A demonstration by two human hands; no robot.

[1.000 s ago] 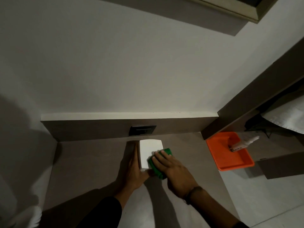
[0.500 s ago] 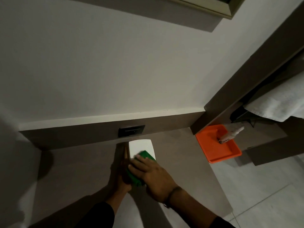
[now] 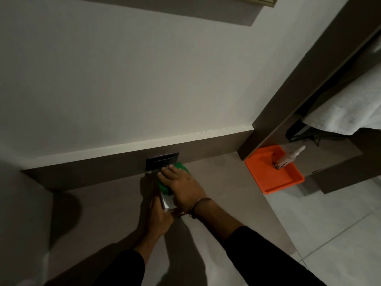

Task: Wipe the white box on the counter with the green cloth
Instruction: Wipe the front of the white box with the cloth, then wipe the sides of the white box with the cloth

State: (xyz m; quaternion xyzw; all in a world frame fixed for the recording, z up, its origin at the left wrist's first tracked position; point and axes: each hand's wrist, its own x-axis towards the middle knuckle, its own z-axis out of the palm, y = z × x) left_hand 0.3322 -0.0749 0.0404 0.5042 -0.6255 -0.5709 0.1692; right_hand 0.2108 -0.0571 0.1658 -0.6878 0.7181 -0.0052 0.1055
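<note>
The white box [image 3: 168, 202] lies on the brown counter [image 3: 99, 205] near the back wall; only its near end shows. My right hand [image 3: 181, 187] lies flat on top of it, pressing the green cloth [image 3: 181, 167] onto the box, fingers reaching toward the wall. The cloth sticks out beyond my fingertips and under my palm on the left. My left hand [image 3: 157, 216] grips the box's left side and near corner, holding it in place. Most of the box's top is hidden by the cloth and my right hand.
A dark socket plate [image 3: 161, 161] sits in the backsplash just behind the cloth. An orange tray [image 3: 274, 176] with a white tube [image 3: 288, 158] rests right of the counter. A white towel [image 3: 346, 112] hangs at far right. Pale tiled floor lies lower right.
My right hand has slid the green cloth along the box away from me, toward the wall and socket plate. My left hand stays on the box's left side. The view has shifted.
</note>
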